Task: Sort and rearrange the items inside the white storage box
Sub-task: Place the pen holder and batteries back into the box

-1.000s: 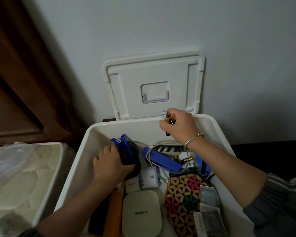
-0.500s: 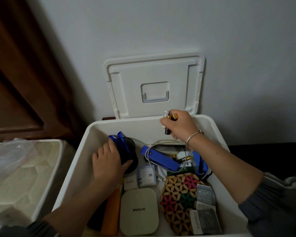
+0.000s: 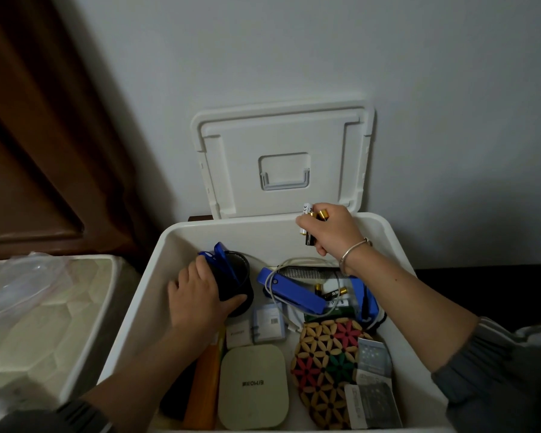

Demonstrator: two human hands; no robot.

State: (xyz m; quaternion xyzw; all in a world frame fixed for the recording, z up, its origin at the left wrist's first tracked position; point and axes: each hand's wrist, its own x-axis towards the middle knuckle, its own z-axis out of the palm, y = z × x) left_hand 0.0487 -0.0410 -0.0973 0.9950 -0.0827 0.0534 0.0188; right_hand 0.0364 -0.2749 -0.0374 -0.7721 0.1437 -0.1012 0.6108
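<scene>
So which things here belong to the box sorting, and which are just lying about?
Job: white storage box, batteries in right hand, black cup gripped by left hand, comb, flower-pattern mat.
Lying about: mattress, plastic bag, brown door.

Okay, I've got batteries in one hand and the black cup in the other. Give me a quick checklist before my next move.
1. Right hand grips the batteries securely: ok, fingers curled round them.
2. Left hand steadies the black cup: ok, it wraps the cup's side.
3. Cup mouth free: not ok, a blue item sticks out of it.
4. Room left inside the cup: cannot tell, the inside is dark.
5. All batteries gathered: not ok, loose batteries lie by the comb.
6. Lid out of the way: ok, propped against the wall.
</scene>
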